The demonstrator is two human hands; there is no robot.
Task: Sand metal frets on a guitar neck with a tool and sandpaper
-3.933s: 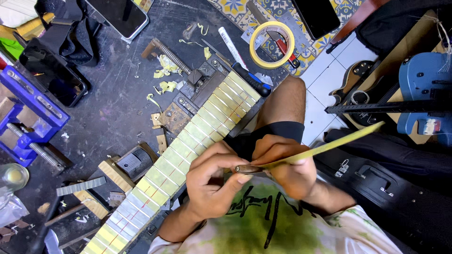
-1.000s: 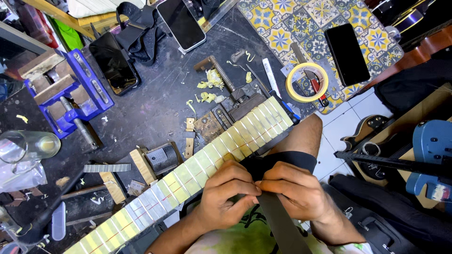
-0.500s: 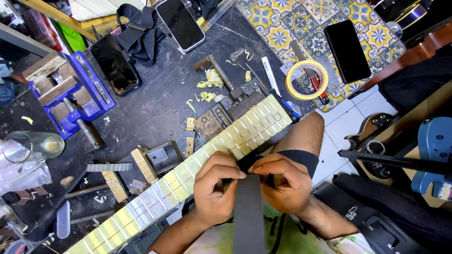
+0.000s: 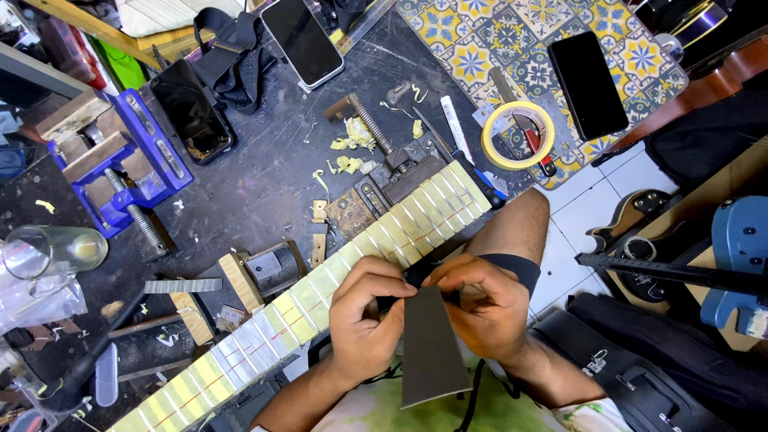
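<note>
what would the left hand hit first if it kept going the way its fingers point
The left hand, pinching the flat grey strip, points toward the right hand; those fingertips would likely come first, though depth is hard to judge.

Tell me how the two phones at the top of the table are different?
The left phone lies on the dark, scratched table, while the right phone lies on a blue and yellow patterned mat. The left phone has a pale edge showing around its screen; the right phone looks black all over. The left phone is cut off by the top of the picture; the right phone shows whole. Both lie flat with dark screens, tilted the same way.
</note>
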